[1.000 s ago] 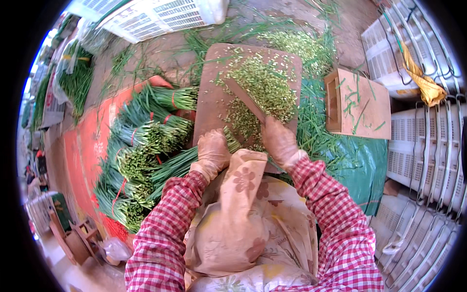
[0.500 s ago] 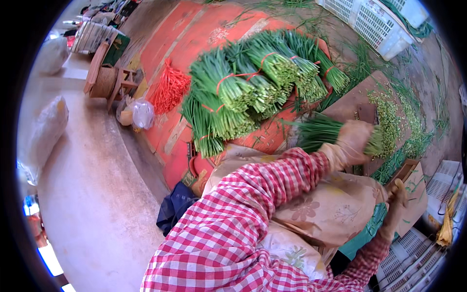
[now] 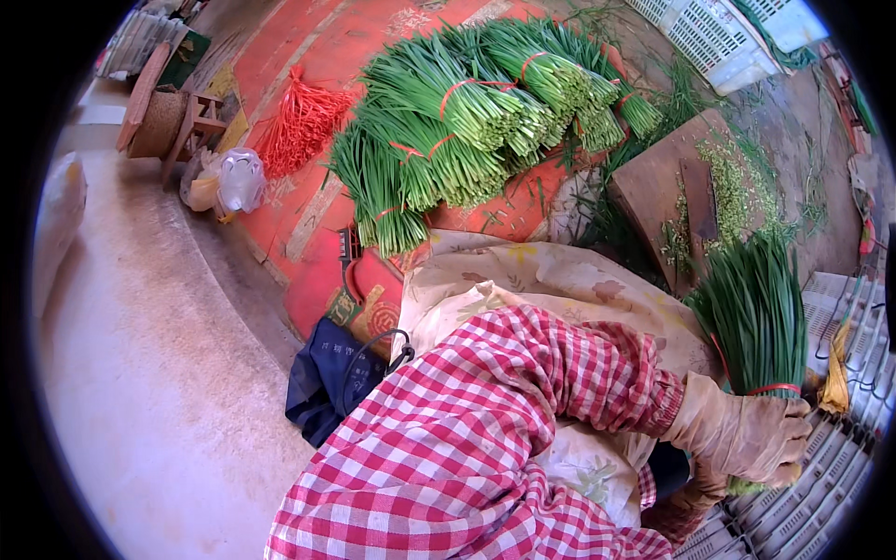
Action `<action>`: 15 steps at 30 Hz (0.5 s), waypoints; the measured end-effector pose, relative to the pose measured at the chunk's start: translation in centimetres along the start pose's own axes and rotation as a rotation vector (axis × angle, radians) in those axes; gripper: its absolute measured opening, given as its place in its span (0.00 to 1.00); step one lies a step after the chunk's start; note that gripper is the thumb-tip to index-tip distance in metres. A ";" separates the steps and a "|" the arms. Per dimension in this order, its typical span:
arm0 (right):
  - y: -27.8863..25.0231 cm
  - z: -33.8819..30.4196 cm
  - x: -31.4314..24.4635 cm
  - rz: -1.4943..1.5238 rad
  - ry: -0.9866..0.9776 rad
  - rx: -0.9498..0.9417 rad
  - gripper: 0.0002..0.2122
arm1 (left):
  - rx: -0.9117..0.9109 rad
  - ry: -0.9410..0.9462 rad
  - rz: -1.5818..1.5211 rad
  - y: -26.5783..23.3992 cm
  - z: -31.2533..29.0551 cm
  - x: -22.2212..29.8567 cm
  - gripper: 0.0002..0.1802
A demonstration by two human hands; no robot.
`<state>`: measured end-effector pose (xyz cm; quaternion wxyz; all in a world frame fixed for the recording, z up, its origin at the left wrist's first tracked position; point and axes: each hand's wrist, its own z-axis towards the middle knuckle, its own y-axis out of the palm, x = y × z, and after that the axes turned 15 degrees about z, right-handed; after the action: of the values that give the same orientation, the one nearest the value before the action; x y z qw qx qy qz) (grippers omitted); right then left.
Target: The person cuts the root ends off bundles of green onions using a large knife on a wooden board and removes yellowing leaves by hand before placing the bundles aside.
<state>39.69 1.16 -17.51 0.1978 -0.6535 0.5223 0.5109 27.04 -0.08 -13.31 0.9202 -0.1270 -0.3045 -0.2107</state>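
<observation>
We see a chopping board [image 3: 649, 191] whose brown face looks like worn, matt wood, and on it a knife blade [image 3: 698, 199] of dull, stained metal. Beyond the board stands a crate [image 3: 714, 42] of smooth white plastic. Well left of the board, the tangled red strings [image 3: 303, 131] look like shiny plastic, a small bag [image 3: 241, 179] is thin, glossy plastic, and a small frame [image 3: 191, 131] looks like matt wood. Nearer us than the board, we find a creased, smooth floral apron [image 3: 560, 271], a woven cloth sleeve [image 3: 597, 373] and a wrinkled, matt glove on the left grip [image 3: 747, 437].
</observation>
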 end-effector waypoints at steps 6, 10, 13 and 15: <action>-0.7 -1.3 1.7 -0.072 -0.085 0.109 0.21 | -0.147 0.159 -0.029 -1.2 -3.2 1.0 0.19; -1.3 -2.1 2.2 -0.090 -0.142 0.163 0.23 | -0.595 0.421 -0.218 -3.5 -4.7 0.9 0.23; -1.8 -2.1 2.0 -0.080 -0.190 0.210 0.25 | -1.131 0.642 -0.509 -7.3 -3.4 0.6 0.26; -2.0 -2.3 1.9 -0.058 -0.232 0.224 0.26 | -1.081 0.671 -0.713 -10.9 -1.1 -0.6 0.23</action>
<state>42.41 -0.81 -18.76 0.3432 -0.5788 0.5306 0.5155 22.03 -9.90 -13.40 0.6482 -0.3851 0.1176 -0.6463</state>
